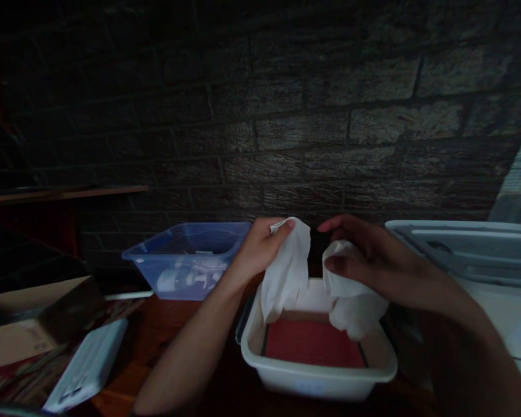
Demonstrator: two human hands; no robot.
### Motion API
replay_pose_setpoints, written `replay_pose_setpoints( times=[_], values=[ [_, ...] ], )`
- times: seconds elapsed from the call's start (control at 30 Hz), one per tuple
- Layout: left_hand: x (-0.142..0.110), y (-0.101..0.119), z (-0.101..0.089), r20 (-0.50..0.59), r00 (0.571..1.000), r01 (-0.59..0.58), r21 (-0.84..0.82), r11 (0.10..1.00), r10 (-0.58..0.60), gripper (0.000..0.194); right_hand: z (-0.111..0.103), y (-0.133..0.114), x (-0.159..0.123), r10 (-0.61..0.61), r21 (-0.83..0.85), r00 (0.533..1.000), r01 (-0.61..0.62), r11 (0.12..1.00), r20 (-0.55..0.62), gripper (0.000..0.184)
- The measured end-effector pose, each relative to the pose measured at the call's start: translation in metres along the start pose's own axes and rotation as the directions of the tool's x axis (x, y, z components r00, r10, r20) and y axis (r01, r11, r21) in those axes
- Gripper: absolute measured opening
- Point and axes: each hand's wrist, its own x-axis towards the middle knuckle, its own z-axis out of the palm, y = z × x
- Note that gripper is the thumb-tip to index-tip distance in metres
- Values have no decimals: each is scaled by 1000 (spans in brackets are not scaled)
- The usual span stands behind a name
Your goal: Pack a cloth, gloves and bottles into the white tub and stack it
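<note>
My left hand pinches the top of a white cloth that hangs down into a white plastic tub. My right hand is closed round another bunched part of white cloth over the tub's right side. I cannot tell whether both parts belong to one piece. Something flat and red lies at the bottom of the tub.
A clear blue bin with white bottles stands at the back left. A cardboard box and a white flat object lie at the left. A grey lidded container sits at the right. A dark brick wall stands close behind.
</note>
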Motion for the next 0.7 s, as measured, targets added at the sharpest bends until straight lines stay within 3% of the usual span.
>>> replay_pose_setpoints(
  times=[0.13, 0.27, 0.33, 0.5, 0.6, 0.7],
  values=[
    [2, -6, 4, 41, 998, 38, 16, 999, -39, 36, 7, -5, 0, -21, 250, 993, -10, 968, 120, 43],
    [2, -10, 7, 65, 998, 6, 66, 998, -10, 36, 20, -3, 10, -28, 416, 984, -48, 908, 174, 15],
    [1, -11, 7, 107, 994, 20, 52, 998, -25, 36, 25, 1, 15, -36, 464, 981, -57, 884, 189, 19],
    [-1, -8, 7, 159, 986, 56, -62, 997, -45, 35, 26, 9, 20, 56, 483, 995, -90, 871, 84, 35],
    [-3, -6, 10, 142, 988, 69, -126, 990, -51, 33, 26, 9, 21, 64, 457, 998, -64, 887, 17, 34],
    [-6, -4, 12, 126, 992, 31, -140, 990, -13, 53, 28, 13, 22, 54, 392, 997, -27, 919, -57, 31]
  ],
)
